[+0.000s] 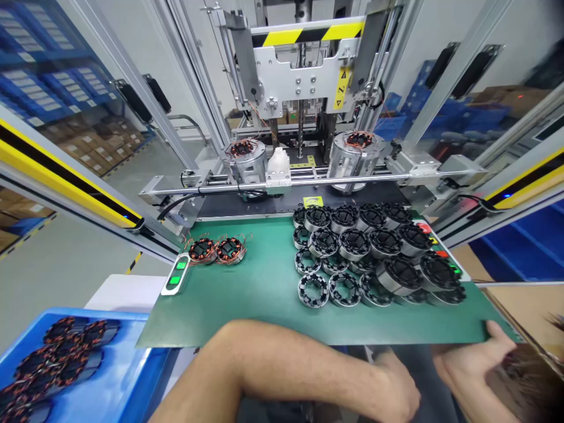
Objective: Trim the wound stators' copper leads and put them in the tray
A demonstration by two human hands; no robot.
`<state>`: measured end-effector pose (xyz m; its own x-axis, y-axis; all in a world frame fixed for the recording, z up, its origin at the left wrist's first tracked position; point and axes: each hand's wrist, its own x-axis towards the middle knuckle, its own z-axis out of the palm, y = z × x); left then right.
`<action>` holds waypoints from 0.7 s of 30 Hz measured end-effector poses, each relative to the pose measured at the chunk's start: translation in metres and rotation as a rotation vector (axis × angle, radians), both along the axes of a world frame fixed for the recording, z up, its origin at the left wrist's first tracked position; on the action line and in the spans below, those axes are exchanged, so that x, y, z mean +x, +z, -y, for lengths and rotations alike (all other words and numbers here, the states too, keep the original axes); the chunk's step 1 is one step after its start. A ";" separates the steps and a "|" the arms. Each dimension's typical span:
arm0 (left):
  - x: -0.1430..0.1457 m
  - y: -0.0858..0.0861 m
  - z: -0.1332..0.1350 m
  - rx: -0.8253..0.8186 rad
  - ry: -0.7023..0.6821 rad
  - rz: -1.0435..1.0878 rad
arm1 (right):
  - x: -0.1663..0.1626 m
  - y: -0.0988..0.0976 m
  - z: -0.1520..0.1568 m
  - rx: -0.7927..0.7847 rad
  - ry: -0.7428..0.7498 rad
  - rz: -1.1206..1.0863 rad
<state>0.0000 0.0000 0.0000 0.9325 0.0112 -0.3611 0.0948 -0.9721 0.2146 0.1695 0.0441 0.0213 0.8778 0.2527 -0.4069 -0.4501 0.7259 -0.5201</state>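
Observation:
My left forearm crosses the bottom of the view, and my left hand [396, 390] hangs below the front edge of the green mat [264, 294], its fingers curled down out of sight. My right hand [473, 364] is at the mat's front right corner. Its thumb rests on the mat edge and its fingers stretch toward a cardboard box [529, 376] holding dark parts. Several black and silver stator rings [365, 258] are stacked on the right half of the mat. Two copper-wound stators [215, 249] lie at its left end.
A press machine [304, 76] stands behind the mat, with wound stators in a left fixture [244, 155] and a right fixture [359, 150]. A small green-button unit [176, 274] sits at the mat's left edge. A blue crate [57, 358] of wound stators is at lower left.

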 end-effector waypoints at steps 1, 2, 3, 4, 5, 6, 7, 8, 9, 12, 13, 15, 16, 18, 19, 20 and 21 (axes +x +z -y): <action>0.000 -0.001 0.000 0.003 0.000 0.003 | 0.002 -0.004 0.001 -0.014 0.022 0.025; 0.000 -0.002 0.001 0.010 0.000 0.007 | 0.004 -0.008 0.002 -0.022 0.035 0.047; 0.000 -0.003 0.001 0.021 0.001 0.012 | 0.006 -0.012 0.003 -0.029 0.041 0.065; 0.000 -0.003 0.001 0.028 0.000 0.015 | 0.008 -0.016 0.004 -0.035 0.043 0.077; 0.000 -0.002 0.001 0.030 -0.001 0.012 | 0.009 -0.020 0.004 -0.041 0.043 0.086; 0.000 -0.001 0.001 0.027 -0.005 0.001 | 0.010 -0.022 0.005 -0.048 0.041 0.091; -0.001 0.000 0.000 0.021 -0.012 -0.017 | 0.011 -0.024 0.005 -0.051 0.035 0.094; -0.001 0.002 -0.001 0.011 -0.022 -0.037 | 0.012 -0.026 0.004 -0.052 0.031 0.095; -0.001 0.003 -0.001 0.002 -0.031 -0.056 | 0.012 -0.026 0.004 -0.050 0.025 0.097; -0.001 0.005 -0.003 -0.017 -0.041 -0.070 | 0.009 -0.022 0.002 -0.043 0.027 0.107; -0.001 0.004 -0.002 -0.017 -0.040 -0.070 | 0.006 -0.019 0.002 -0.041 0.027 0.104; 0.000 0.001 -0.002 -0.013 -0.039 -0.072 | 0.001 -0.011 0.002 -0.028 0.014 0.086; 0.000 0.000 -0.001 -0.010 -0.040 -0.067 | -0.003 -0.007 0.002 -0.017 0.011 0.071; 0.001 -0.004 0.001 -0.002 -0.033 -0.037 | -0.008 -0.001 0.002 0.009 0.009 0.040; 0.001 -0.005 0.001 0.004 -0.026 -0.021 | -0.010 0.001 0.003 0.022 0.013 0.031; 0.001 -0.006 0.002 0.008 -0.022 -0.014 | -0.011 0.002 0.003 0.032 0.008 0.027; 0.001 -0.006 0.002 0.012 -0.019 -0.017 | -0.012 0.003 0.003 0.043 0.002 0.031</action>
<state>0.0014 -0.0023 -0.0058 0.9261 -0.0018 -0.3772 0.0803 -0.9762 0.2016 0.1579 0.0412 0.0243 0.8894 0.2712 -0.3681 -0.4357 0.7467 -0.5026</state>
